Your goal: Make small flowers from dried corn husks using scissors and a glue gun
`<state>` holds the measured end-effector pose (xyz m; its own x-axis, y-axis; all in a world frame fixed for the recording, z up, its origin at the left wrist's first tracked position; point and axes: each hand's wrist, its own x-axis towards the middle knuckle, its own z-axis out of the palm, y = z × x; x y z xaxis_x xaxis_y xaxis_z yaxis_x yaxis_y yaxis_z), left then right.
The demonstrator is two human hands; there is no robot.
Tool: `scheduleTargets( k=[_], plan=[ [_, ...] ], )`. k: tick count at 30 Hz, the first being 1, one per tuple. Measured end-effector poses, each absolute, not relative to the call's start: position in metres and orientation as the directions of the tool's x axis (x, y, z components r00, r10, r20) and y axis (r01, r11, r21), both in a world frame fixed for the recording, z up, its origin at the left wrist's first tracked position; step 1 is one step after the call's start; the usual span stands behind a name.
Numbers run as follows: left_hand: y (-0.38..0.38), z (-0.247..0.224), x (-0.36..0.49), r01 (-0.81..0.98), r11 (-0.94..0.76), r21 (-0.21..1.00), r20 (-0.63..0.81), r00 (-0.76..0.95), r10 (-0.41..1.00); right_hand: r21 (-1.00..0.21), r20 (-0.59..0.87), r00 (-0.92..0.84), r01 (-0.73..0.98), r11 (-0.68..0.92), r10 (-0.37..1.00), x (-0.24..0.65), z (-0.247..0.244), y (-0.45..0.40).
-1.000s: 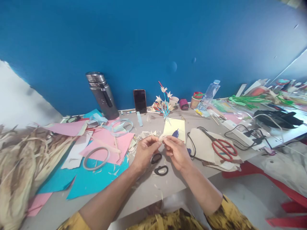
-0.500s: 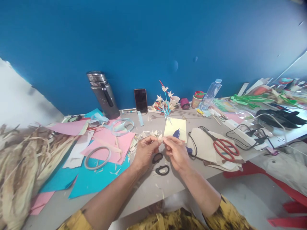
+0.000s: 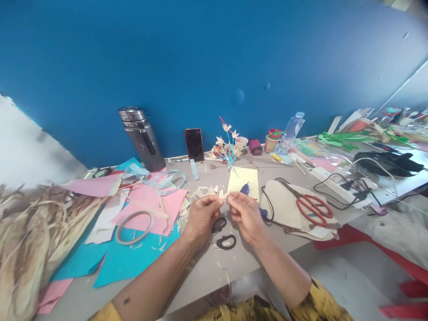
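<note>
A small cream piece of dried corn husk (image 3: 223, 195) is pinched at the fingertips of my left hand (image 3: 203, 218). My right hand (image 3: 247, 216) is closed too, its thumb and forefinger pressed together at the other side of the same piece. Below, between the hands, lie the black handles of small scissors (image 3: 226, 242), their blades hidden under my left hand. Just behind my right hand are a blue glue gun (image 3: 245, 189) and a yellow paper pad (image 3: 252, 174). Small husk flowers on blue stems (image 3: 230, 149) stand beyond the pad.
Dried husks (image 3: 30, 240) heap at the left, beside pink (image 3: 137, 200) and blue sheets (image 3: 130, 254) and a tape roll (image 3: 119, 236). A flask (image 3: 142, 138) and phone (image 3: 194, 145) stand by the wall. Red-handled scissors (image 3: 314, 209) and a power strip (image 3: 334, 185) lie right.
The view has tilted up slightly, so things sit a little lower. My fingertips have shifted slightly around the husk piece, which shows more clearly now.
</note>
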<state>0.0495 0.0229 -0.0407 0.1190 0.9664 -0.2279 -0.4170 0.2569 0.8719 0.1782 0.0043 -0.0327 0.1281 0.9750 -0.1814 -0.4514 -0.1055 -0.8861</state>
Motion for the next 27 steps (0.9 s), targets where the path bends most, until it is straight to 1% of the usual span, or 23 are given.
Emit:
scheduleTargets(
  k=[5, 9, 13, 18, 24, 27],
  plan=[
    [0.022, -0.043, 0.049, -0.353, 0.244, 0.903, -0.208, 0.137, 0.968, -0.899, -0.175, 0.167, -0.428, -0.089, 0.97, 0.179, -0.035, 0.007],
    [0.021, -0.042, 0.049, -0.405, 0.233, 0.884, -0.157, 0.212, 0.964, -0.873, -0.156, 0.174, -0.486, -0.053, 0.972, 0.181, -0.034, 0.007],
    [0.02, -0.042, 0.049, -0.408, 0.219, 0.886, -0.123, 0.248, 0.961, -0.858, -0.166, 0.143, -0.509, -0.071, 0.976, 0.18, -0.033, 0.006],
    [0.021, -0.045, 0.047, -0.376, 0.236, 0.896, -0.129, 0.288, 0.949, -0.874, -0.157, 0.087, -0.477, -0.098, 0.984, 0.178, -0.033, 0.003],
    [0.02, -0.037, 0.045, -0.401, 0.252, 0.881, -0.134, 0.301, 0.944, -0.92, -0.135, 0.005, -0.372, -0.123, 0.991, 0.183, -0.023, -0.001],
    [0.019, -0.033, 0.044, -0.402, 0.242, 0.883, -0.119, 0.307, 0.944, -0.92, -0.14, -0.004, -0.37, -0.131, 0.99, 0.183, -0.019, -0.001]
  ],
)
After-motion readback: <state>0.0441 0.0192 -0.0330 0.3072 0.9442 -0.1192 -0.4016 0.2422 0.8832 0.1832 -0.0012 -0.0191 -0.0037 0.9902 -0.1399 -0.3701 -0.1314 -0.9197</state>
